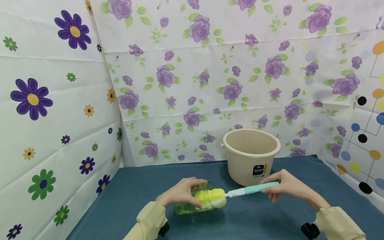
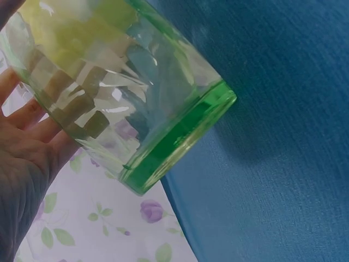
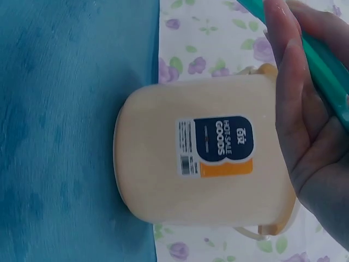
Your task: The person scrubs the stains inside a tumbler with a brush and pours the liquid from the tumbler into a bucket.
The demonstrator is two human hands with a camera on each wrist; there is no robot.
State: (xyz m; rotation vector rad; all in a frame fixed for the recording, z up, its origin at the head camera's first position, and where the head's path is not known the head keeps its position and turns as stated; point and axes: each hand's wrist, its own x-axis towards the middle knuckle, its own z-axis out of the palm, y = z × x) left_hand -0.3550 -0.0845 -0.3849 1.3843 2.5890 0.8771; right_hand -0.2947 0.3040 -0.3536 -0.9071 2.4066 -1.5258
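My left hand [image 1: 186, 192] grips a green-tinted clear glass [image 1: 183, 208] lying on its side, mouth toward the right. In the left wrist view the thick green base of the glass [image 2: 177, 139] shows, with the fingers wrapped round its far side. A cup brush with a yellow and white sponge head [image 1: 217, 196] sits partly inside the glass, the sponge's end sticking out of the mouth. My right hand [image 1: 283, 185] holds the brush's teal handle [image 1: 255, 188] between thumb and fingers. The right wrist view shows the teal handle [image 3: 327, 79] crossing the palm.
A beige bucket [image 1: 250, 170] with a label stands at the back of the blue-covered table [image 1: 144, 180], just behind the brush handle. Flower-patterned cloth [image 1: 180, 100] hangs behind the table, with more patterned cloth on both sides.
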